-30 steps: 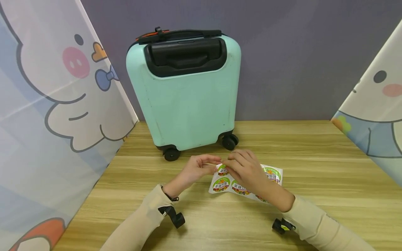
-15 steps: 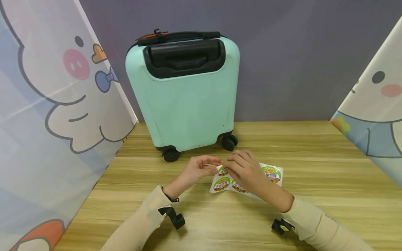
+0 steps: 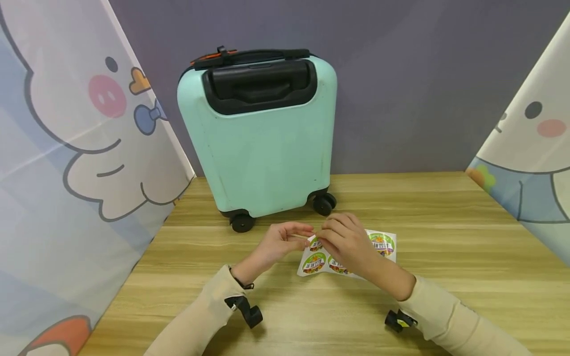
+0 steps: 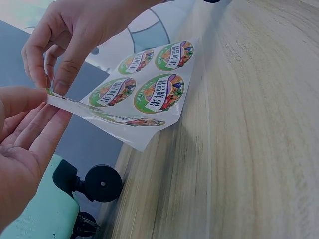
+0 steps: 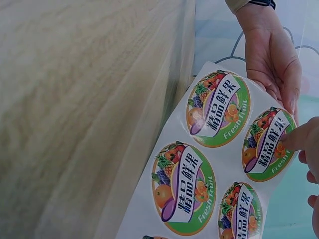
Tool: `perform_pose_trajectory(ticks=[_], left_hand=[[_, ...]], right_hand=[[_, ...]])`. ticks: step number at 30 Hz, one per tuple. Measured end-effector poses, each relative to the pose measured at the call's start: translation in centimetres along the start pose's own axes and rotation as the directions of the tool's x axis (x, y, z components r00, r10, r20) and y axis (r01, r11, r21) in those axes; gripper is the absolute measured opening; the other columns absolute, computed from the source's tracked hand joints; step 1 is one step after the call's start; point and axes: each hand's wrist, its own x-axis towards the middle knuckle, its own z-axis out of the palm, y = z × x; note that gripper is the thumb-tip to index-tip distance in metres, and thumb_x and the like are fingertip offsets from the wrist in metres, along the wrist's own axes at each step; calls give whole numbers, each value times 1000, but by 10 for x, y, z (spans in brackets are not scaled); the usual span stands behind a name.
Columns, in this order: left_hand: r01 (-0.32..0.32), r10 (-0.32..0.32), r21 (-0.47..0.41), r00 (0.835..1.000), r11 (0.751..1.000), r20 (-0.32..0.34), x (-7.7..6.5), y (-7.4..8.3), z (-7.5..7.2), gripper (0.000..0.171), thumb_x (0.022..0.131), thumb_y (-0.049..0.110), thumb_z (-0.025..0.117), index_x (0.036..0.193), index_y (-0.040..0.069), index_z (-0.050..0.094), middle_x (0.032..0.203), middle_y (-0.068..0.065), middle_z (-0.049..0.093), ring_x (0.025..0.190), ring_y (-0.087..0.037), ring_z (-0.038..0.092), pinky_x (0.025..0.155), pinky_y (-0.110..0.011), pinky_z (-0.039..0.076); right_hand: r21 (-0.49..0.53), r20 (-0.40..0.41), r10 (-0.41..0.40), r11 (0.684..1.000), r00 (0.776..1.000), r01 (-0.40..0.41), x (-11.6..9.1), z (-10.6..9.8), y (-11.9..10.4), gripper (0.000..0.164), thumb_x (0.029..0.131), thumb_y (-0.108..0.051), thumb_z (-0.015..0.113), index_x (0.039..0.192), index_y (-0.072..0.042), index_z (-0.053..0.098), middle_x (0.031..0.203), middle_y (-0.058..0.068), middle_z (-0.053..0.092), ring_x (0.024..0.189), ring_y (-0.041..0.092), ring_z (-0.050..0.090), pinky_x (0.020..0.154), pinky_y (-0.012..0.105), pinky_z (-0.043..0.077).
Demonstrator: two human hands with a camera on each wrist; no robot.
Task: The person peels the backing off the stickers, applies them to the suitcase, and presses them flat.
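Observation:
A white sheet of round fruit stickers is held up above the table, its lower edge bent. My left hand pinches the near-left corner between thumb and fingers; in the left wrist view the thumb lies on one face with the fingers behind it. At the same corner, my right hand pinches the sheet's edge with thumb and fingertips. The right wrist view has a right fingertip on one green-rimmed sticker. Whether that sticker's edge is lifted, I cannot tell.
Behind the hands a mint-green suitcase stands upright on the wooden table, its black wheels close to my left fingers. Cartoon-printed cloths flank the table on both sides, and a grey wall rises at the back.
The sheet's right part has shifted slightly left and its tilt has changed a little. Both hands keep nearly the same place and grip. The head view has tipped slightly upward.

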Motion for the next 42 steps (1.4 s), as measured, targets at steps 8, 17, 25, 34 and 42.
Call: perform_pose_trajectory(ticks=[8,17,25,34,42], left_hand=[[-21,22,21,999,1000,-29,1,0,4,35,91,-5,64,125,-14,58,115,-25,67,92,-22,71,83,-37,58],[-38,38,-5,996,999,-80,0,0,5,32,90,-7,65,121,-13,59,109,-23,69,87,-21,72,78,-37,59],[-25,24,-21,996,999,-84,1,1,4,33,89,-8,66,121,-14,57,88,-2,69,75,-13,70,73,-38,60],[-34,33,-11,995,999,-95,7,2,4,33,89,-8,65,121,-14,57,84,0,69,71,-12,69,70,-31,59],[-49,45,-29,991,998,-127,7,2,7,29,89,-10,66,117,-12,59,84,0,68,69,-9,68,68,-30,59]], right_hand=[[36,-2,5,999,1000,-5,-1,0,1,4,88,-5,73,84,-5,71,86,8,67,90,29,61,83,44,49],[37,-6,-22,999,1000,22,2,-1,0,15,72,2,80,83,-5,71,86,7,68,87,28,62,82,44,50],[40,-20,-87,995,996,88,4,0,3,8,79,3,75,82,-4,70,84,7,68,80,25,62,74,41,51],[75,15,-133,989,991,131,6,-6,8,32,105,-13,48,85,-1,70,85,7,67,79,24,63,73,36,53],[99,51,-152,984,987,146,4,-13,8,37,106,-9,38,89,2,69,90,9,67,79,22,63,72,31,55]])
